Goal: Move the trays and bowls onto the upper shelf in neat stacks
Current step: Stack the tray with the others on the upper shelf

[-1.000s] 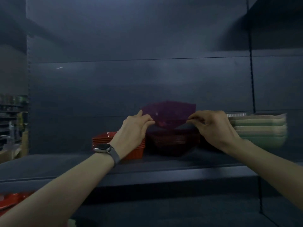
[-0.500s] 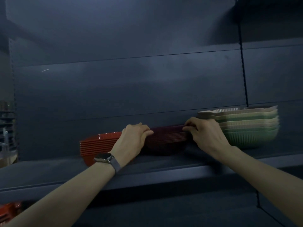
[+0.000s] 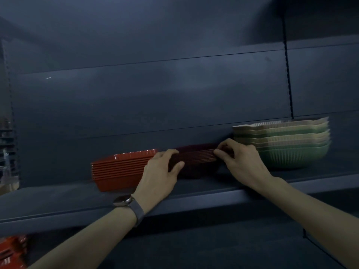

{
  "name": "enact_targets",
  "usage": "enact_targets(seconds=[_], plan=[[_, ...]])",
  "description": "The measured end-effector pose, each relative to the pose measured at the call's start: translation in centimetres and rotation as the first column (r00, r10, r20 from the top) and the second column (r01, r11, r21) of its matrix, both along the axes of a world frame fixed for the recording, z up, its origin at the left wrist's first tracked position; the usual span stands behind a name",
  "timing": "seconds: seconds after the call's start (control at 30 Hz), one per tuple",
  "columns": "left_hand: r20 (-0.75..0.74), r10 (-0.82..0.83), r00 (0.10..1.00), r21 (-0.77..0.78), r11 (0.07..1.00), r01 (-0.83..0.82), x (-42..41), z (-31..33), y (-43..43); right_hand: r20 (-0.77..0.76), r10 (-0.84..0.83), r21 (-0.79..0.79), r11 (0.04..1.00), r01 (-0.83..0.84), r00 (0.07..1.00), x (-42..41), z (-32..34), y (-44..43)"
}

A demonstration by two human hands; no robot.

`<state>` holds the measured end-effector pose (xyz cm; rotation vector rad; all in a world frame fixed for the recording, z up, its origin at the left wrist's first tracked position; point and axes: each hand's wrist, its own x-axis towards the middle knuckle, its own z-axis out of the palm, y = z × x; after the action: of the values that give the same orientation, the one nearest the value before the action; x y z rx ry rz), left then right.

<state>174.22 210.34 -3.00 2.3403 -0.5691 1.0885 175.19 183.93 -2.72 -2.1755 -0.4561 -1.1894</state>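
the scene is dim, with a cold blue-grey cast over everything. a soft pale patch on the back panel (image 3: 174, 90) suggests weak light coming from the camera's side; the panel falls off to near black in the top right corner. below the upper shelf (image 3: 58, 202) lies deep shadow. the left hand (image 3: 161, 171) and right hand (image 3: 239, 162) are the brightest surfaces, and the watch (image 3: 123, 200) carries a small glint. the maroon stack (image 3: 196, 158) almost sinks into the dark, while the red stack (image 3: 120, 167) and the green bowls (image 3: 287, 144) keep muted colour. detail is soft and smeared throughout. the shelf edge bows with wide-angle distortion, and the far left margin is blurred.
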Motion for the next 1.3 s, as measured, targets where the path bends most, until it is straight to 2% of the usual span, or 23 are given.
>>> enact_targets(seconds=[0.13,0.23,0.4,0.67,0.9,1.07,1.3], plan=[[-0.031,0.023,0.999,-0.055,0.998,-0.025,-0.2,-0.6,-0.4,-0.108,-0.01,-0.024,1.0,0.007,0.994,0.0,-0.1,-0.1],[-0.108,0.078,0.991,-0.045,0.995,-0.083,0.1,-0.5,-0.3,-0.192,0.022,-0.04,0.999,-0.031,0.981,0.4,-0.1,-0.2],[-0.254,-0.048,0.966,-0.098,0.995,0.024,-0.3,0.4,-0.6,-0.228,0.072,0.001,0.997,-0.074,0.971,0.8,0.0,-0.2],[-0.346,-0.132,0.929,-0.107,0.989,0.1,-0.1,0.4,-0.2,-0.251,0.094,0.039,0.995,-0.087,0.963,1.2,-0.1,-0.6],[-0.272,-0.227,0.935,-0.269,0.951,0.153,0.9,-0.2,0.6,-0.23,0.12,0.069,0.992,-0.107,0.966,0.9,-0.3,-0.7],[-0.267,-0.31,0.912,-0.315,0.923,0.221,1.2,-0.3,0.5,-0.202,0.144,0.121,0.985,-0.121,0.969,0.7,-0.4,-0.8],[-0.256,-0.339,0.905,-0.345,0.907,0.242,0.7,-0.2,0.2,-0.146,0.053,0.021,0.999,-0.05,0.988,-0.3,-0.1,-0.3]])
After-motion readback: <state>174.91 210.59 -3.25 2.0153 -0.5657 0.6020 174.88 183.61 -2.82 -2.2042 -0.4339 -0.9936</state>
